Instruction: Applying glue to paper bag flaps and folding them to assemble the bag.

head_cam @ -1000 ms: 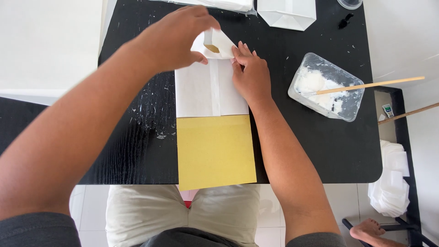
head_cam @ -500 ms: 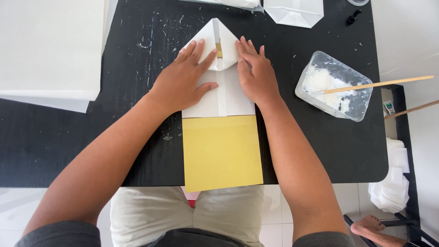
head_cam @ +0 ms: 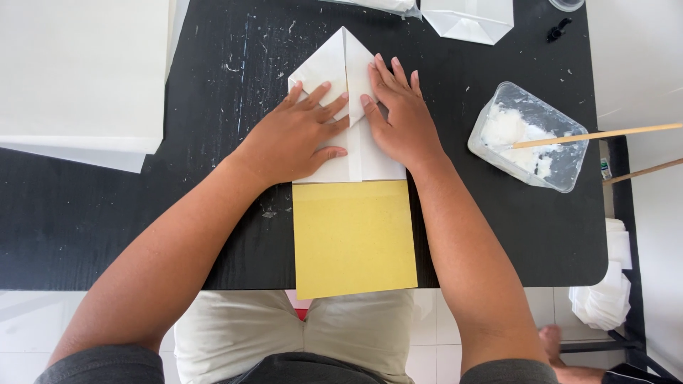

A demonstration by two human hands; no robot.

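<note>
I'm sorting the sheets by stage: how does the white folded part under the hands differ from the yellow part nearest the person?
The white folded part ends in a point with a centre seam; the yellow part is a flat, plain rectangle. Both hands, the left hand and the right hand, press the white part; the yellow part lies untouched, overhanging the black table edge. Both are paper, equally wide.

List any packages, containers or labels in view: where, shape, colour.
Clear plastic tub: right of the hands, rectangular, white paste inside, wooden stick resting in it.
White paper bag: table's far edge, folded base showing.
Small label: table's right edge, too small to describe.
</note>
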